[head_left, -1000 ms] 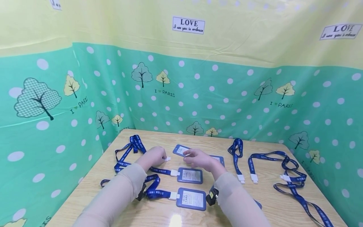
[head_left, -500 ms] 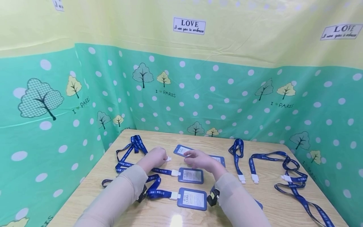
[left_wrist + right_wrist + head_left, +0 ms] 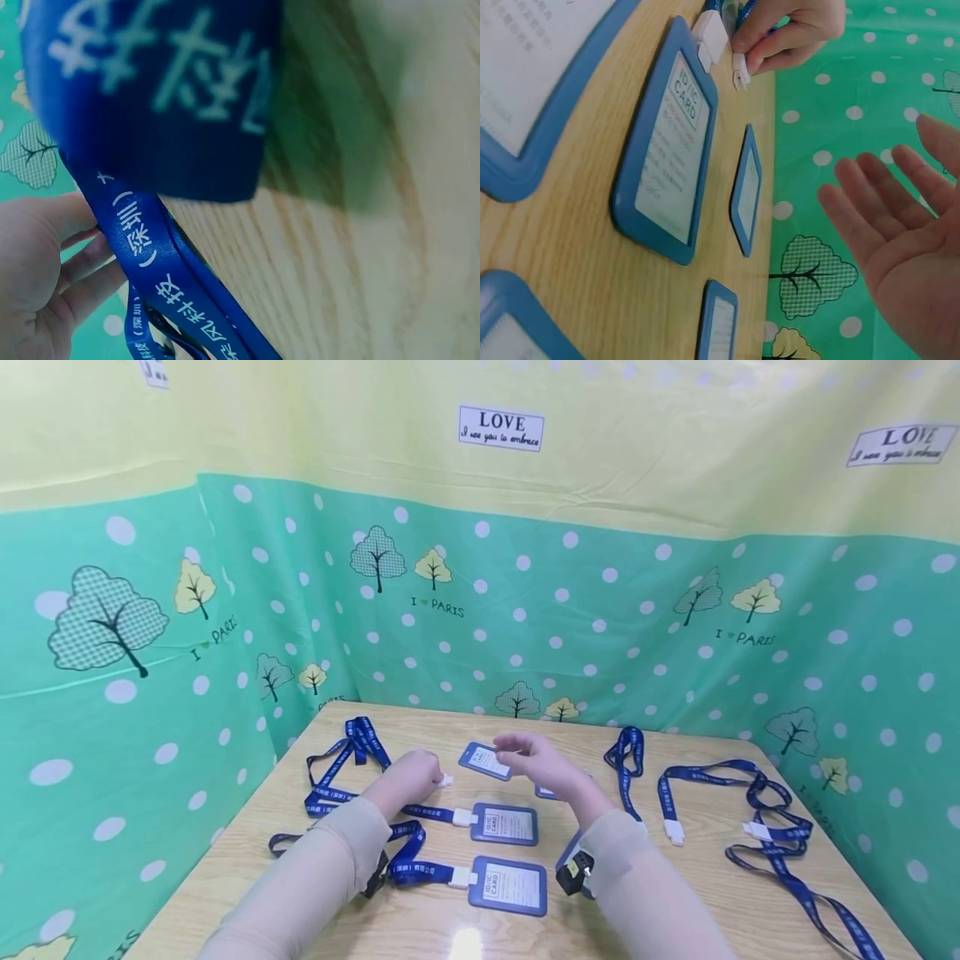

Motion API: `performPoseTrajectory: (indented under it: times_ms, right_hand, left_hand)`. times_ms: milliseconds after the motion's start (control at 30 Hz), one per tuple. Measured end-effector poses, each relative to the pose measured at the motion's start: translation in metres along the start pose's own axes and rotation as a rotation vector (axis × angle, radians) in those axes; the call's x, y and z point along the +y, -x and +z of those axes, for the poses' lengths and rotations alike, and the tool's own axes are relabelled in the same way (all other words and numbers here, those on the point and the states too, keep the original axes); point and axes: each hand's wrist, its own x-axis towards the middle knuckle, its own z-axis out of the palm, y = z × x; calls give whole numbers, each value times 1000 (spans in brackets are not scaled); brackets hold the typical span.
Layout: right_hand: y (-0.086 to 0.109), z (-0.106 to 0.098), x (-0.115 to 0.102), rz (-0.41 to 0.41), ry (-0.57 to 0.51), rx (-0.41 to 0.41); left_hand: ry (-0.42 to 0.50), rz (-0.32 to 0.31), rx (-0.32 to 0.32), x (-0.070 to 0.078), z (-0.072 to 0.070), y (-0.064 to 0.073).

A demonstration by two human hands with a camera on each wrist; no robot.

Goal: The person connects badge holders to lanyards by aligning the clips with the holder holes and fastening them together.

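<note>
My left hand pinches the white clip of a blue printed lanyard at the table's left side. In the left wrist view, blue lanyard strap runs past the left hand and partly covers it. My right hand is raised with its fingers extended, holding nothing. Just left of its fingertips in the head view lies a blue ID card holder, no lanyard attached. Another card holder is partly hidden beneath that hand. The right wrist view shows the right palm apart from the holders.
Two card holders clipped to lanyards lie nearer me, one middle and one front. Another holder is half covered by my right wrist. Loose lanyards spread over the right side. A patterned curtain stands behind the table.
My right hand has lifted and shifted slightly right, uncovering more of the far card holder. The left hand stays in place with the clip.
</note>
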Motion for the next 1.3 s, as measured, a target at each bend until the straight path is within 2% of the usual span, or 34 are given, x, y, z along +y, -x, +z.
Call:
performPoseTrajectory:
  times_ms: [133,300,467,600,800,933,1067,1300]
  right_hand:
    - [-4,-5,-5,-80,1,109]
    - [-10,-14,-14,-142,37,230]
    - [-13,-26,-25,-176,99,285]
    - [-16,-35,-33,-171,167,307]
    - [-25,-46,-41,-159,272,318]
    - [-30,-48,-38,-138,380,279]
    - [-34,-45,-31,-115,503,223]
    - [-39,-31,-17,-59,557,164]
  left_hand:
    - [-8,5,8,-1,1,-1]
    - [-2,12,9,-2,1,-1]
    - [-3,14,9,-2,1,-1]
    - [2,9,5,-1,1,0]
    - [-10,13,6,0,-1,0]
    - [-13,5,3,0,0,0]
    - [-9,-4,1,0,0,-1]
    - [-24,-18,-26,0,-1,-2]
